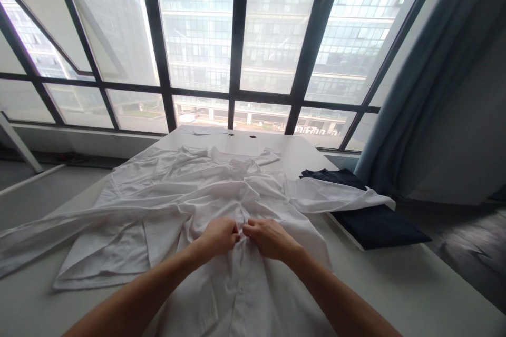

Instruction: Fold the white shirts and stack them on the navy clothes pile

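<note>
Two bare hands work close together at the middle of a white shirt [284, 284], which lies front up across a white table [427, 295], its near part running out of view at the bottom edge. The left hand [221, 234] and the right hand [272, 239] have their fingers curled in and clamped on the cloth of the front placket [240, 295], almost meeting there; the fingertips themselves are partly hidden.

One long sleeve [59, 229] stretches left toward the picture's edge, crossing more white cloth [114, 253] spread flat on that side; whether this is a separate garment cannot be told. The other sleeve [336, 197] reaches right and lies over a folded dark blue cloth [371, 229], covering part of it, near the table's right side. Rumpled white fabric [158, 168] takes up much of the surface beyond the hands. Two dark round holes [252, 137] show near the far end.

Behind the table stand tall black-framed windows [200, 47], with a pane tilted at upper left. A grey-blue curtain [411, 89] hangs at right, and a pale metal bar [19, 142] slants at left.
</note>
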`<control>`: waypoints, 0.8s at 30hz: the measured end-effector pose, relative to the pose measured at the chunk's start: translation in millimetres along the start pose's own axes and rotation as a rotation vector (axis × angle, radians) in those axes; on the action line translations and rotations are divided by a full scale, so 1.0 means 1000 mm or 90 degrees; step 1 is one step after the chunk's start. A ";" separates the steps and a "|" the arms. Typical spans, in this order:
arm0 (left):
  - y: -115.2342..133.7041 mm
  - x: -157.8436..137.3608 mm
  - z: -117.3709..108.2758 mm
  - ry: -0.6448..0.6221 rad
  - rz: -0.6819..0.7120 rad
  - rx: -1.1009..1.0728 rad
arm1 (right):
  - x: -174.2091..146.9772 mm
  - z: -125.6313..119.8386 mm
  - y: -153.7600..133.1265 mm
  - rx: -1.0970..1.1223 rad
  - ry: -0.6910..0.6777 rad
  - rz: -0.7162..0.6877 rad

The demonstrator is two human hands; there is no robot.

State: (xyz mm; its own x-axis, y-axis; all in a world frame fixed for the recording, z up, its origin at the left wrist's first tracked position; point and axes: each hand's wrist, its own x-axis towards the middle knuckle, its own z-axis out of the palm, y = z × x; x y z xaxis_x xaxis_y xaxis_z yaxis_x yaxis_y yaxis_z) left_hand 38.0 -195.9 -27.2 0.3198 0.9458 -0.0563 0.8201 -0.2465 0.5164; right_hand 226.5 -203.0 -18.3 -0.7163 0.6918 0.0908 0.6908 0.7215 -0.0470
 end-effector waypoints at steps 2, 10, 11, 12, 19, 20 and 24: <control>-0.001 0.002 0.001 -0.010 -0.002 -0.047 | 0.000 0.000 0.001 -0.007 0.006 -0.024; -0.013 0.003 0.013 -0.183 -0.087 -0.482 | -0.005 0.024 0.002 0.183 0.196 -0.058; -0.014 0.002 0.015 -0.183 -0.093 -0.507 | -0.006 0.029 0.001 0.237 0.223 -0.053; -0.015 0.002 0.017 -0.186 -0.094 -0.526 | -0.006 0.033 0.000 0.286 0.245 -0.042; -0.018 0.001 0.020 -0.197 -0.093 -0.551 | -0.009 0.044 0.001 0.413 0.262 0.048; -0.018 0.001 0.019 -0.202 -0.093 -0.556 | -0.009 0.044 0.002 0.416 0.264 0.053; -0.021 0.003 0.021 -0.216 -0.085 -0.555 | -0.008 0.042 0.003 0.436 0.266 0.084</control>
State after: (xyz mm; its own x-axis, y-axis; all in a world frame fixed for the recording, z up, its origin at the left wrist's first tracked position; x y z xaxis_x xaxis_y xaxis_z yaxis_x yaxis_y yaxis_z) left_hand 31.7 -192.0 -55.7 0.4825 0.8089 -0.3359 0.2598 0.2341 0.9369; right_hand 230.1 -205.6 -60.8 -0.4442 0.8022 0.3989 0.4565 0.5858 -0.6696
